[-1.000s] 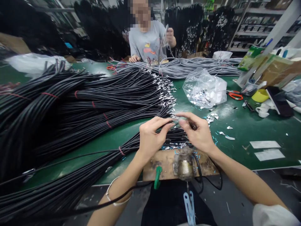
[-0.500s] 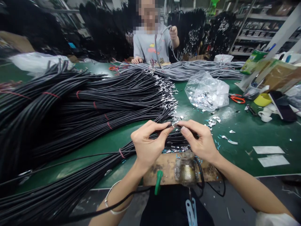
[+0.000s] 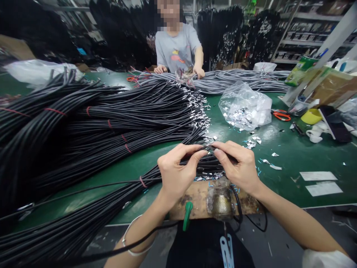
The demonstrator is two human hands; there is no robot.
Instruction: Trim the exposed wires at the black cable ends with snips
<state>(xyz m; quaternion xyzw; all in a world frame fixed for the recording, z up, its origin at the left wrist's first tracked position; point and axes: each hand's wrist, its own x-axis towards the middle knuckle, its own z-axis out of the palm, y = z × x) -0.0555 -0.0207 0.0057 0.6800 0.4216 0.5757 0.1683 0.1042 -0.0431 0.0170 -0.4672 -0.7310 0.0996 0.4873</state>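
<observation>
My left hand (image 3: 178, 167) pinches the end of a black cable between thumb and fingers. Close beside it, my right hand (image 3: 238, 165) is also closed in a pinch, on something dark and thin at the same cable end, too small to make out. The fingertips nearly meet above a wooden board (image 3: 195, 193) that bears a metal fixture (image 3: 221, 203) and a green lever (image 3: 187, 216). Under and left of my hands runs a bundle of black cables (image 3: 111, 201), tied with a red band. Larger black bundles (image 3: 145, 111) with silvery ends lie behind.
Across the green table (image 3: 292, 156) a person (image 3: 177, 48) in a grey shirt stands at grey cables (image 3: 237, 80). A plastic bag (image 3: 245, 108) of scraps, orange-handled scissors (image 3: 281, 115), a yellow object (image 3: 311, 116) and white labels (image 3: 318, 176) lie to the right.
Across the table, the person's raised hand has come down to the grey cables, and the lifted cable is no longer up. My two hands have hardly moved, their fingertips still close together.
</observation>
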